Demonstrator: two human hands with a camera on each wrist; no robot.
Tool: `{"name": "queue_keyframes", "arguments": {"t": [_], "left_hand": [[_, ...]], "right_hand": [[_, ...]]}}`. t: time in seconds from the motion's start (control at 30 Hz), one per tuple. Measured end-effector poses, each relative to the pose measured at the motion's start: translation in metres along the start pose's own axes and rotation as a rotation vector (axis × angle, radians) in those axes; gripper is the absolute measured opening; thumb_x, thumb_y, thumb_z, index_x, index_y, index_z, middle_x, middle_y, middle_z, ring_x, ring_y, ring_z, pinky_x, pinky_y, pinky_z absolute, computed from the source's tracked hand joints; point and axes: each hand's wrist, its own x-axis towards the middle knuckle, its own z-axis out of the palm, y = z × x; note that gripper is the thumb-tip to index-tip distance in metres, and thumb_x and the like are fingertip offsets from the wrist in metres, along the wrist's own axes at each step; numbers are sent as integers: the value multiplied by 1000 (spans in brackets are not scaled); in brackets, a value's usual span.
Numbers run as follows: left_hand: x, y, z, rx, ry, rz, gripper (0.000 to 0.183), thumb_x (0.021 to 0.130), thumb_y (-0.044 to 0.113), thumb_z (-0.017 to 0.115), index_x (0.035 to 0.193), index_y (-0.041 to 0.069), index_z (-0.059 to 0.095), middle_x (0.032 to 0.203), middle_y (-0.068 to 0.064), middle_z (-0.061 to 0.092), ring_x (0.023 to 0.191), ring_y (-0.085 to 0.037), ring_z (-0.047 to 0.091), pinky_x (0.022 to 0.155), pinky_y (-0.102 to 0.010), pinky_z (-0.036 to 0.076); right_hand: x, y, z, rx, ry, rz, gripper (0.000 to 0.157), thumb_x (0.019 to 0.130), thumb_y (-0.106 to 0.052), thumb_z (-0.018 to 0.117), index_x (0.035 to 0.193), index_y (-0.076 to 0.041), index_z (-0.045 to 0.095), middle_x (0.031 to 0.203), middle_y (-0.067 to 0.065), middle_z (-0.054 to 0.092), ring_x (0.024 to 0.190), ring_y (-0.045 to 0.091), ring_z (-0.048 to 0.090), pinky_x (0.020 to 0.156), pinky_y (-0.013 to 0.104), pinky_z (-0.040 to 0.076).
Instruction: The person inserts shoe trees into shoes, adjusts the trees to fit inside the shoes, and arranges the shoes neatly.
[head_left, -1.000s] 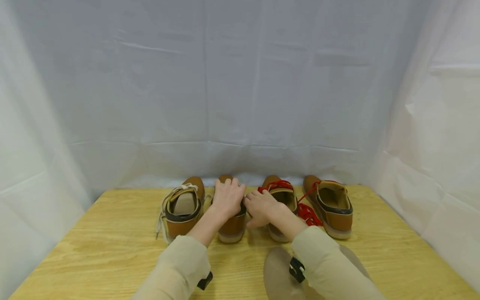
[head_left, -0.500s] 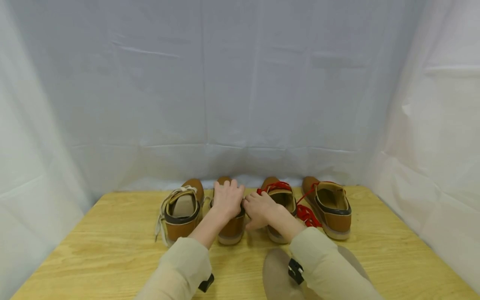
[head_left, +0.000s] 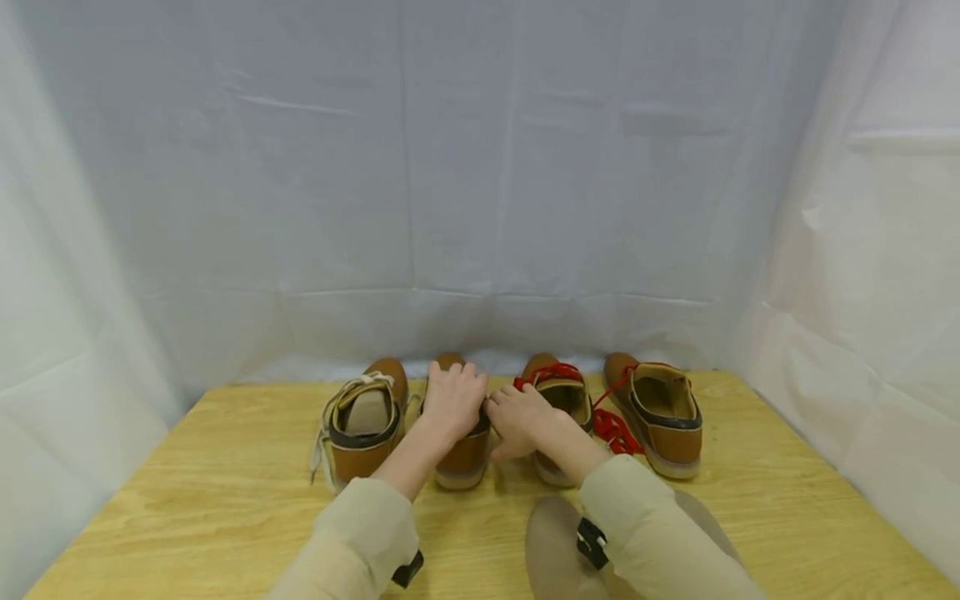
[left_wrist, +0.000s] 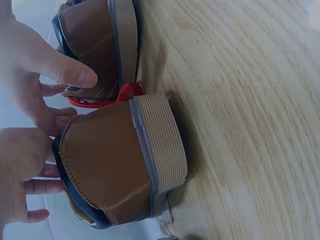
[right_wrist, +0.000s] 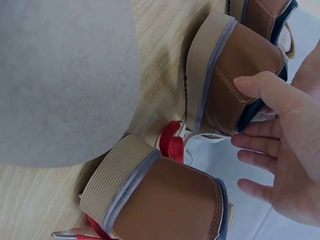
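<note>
My left hand (head_left: 454, 400) lies over the opening of a brown leather shoe (head_left: 462, 458), second from the left. In the left wrist view its fingers reach past the dark collar of that shoe (left_wrist: 107, 157); the thumb and some fingertips are hidden. My right hand (head_left: 519, 419) is beside the same shoe's right side. In the right wrist view its fingers (right_wrist: 257, 145) extend near the collar, thumb apart, with nothing visible in them. A matching shoe with beige laces (head_left: 365, 446) stands to the left. On the right is a shoe with red laces (head_left: 566, 400).
Another red-laced shoe (head_left: 675, 437) stands at the far right, with a bunch of red lace (head_left: 617, 431) beside it. The wood-grain table (head_left: 217, 500) meets a pale cloth backdrop (head_left: 450, 208). The person's beige-clad knees (head_left: 558, 542) show at the front edge.
Both hands keep nearly the same place and pose at the second shoe. The head view has shifted very slightly. The shoes have not visibly moved.
</note>
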Motion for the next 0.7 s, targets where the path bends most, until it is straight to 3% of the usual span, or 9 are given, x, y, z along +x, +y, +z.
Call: {"name": "queue_keyframes", "arguments": {"t": [0.7], "left_hand": [[2,1,6,-17,12,-15,14,86,27,66,88,14,63,85,-5,55,82,-25,55,79,-51,40]], "right_hand": [[0,0,2,-11,18,-5,73,80,-53,64,136,-11,45,132,4,46,120,21,41,96,42,35]]}}
